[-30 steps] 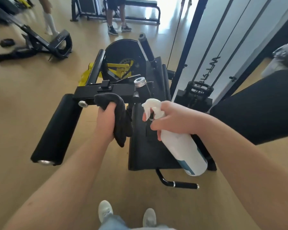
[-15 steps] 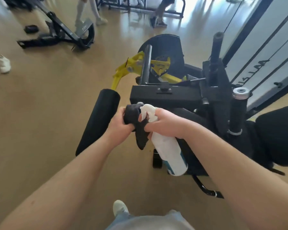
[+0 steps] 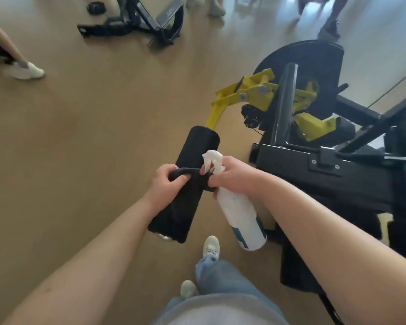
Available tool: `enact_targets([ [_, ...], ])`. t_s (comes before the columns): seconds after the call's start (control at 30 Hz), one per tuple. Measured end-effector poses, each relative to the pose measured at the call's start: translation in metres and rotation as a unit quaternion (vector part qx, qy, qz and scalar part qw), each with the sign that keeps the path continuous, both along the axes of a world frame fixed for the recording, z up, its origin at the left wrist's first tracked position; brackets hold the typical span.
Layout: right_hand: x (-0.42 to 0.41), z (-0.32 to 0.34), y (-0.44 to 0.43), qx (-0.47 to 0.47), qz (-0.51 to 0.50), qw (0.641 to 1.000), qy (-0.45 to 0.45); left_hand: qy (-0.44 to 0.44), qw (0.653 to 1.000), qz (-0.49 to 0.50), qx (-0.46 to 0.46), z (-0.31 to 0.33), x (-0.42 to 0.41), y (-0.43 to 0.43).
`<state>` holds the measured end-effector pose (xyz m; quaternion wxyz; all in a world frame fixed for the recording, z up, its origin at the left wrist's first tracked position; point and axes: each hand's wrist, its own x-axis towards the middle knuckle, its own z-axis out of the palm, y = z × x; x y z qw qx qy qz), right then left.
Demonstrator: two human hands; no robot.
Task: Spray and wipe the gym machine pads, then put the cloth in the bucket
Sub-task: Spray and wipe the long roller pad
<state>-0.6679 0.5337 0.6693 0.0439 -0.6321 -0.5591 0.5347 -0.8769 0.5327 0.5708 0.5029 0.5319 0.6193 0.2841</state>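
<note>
**Head view.** Your left hand (image 3: 168, 184) has its fingers curled tight round one end of the black fabric cloth (image 3: 192, 174), which lies stretched across the upper side of the black cylindrical foam roller pad (image 3: 201, 146). Your right hand (image 3: 234, 178) is wrapped round the neck of the white plastic spray bottle (image 3: 240, 216), nozzle uppermost. Its fingertips appear to nip the cloth's other end — the blur leaves that uncertain. The roller pad juts from the left side of the black steel machine frame (image 3: 314, 174), near the yellow metal lever (image 3: 251, 92) and above the tan wooden floor (image 3: 92, 137).

Step in hand, as judged: wiping this pad. To do it well, free the cloth from the bottle hand so that one palm can press it flat. Work from the pad's far end toward the capped near end, then round the underside, which is hidden here. Leave the trigger untouched and hold the bottle clear of the pad. No bucket shows — the cloth goes there last.
</note>
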Motion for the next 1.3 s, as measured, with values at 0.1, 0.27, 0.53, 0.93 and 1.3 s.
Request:
enact_targets([
  [0.1,-0.012,-0.009,0.042,0.006,0.001,1.0,0.005,0.051,0.999,0.007,0.009,0.007,-0.009,0.03],
  [0.27,-0.034,-0.024,0.098,0.013,-0.003,0.999,0.04,-0.106,0.988,0.014,-0.11,0.016,-0.016,0.075],
  [0.53,-0.048,-0.045,0.157,0.01,-0.125,0.986,0.106,-0.232,0.937,-0.063,-0.252,-0.003,-0.024,0.132],
  [0.93,-0.06,-0.105,0.19,0.002,-0.287,0.958,0.004,-0.109,0.937,-0.177,-0.28,-0.067,-0.03,0.226],
  [1.3,-0.067,-0.169,0.17,-0.085,-0.32,0.941,-0.063,-0.239,0.916,-0.086,-0.311,-0.099,-0.018,0.255],
])
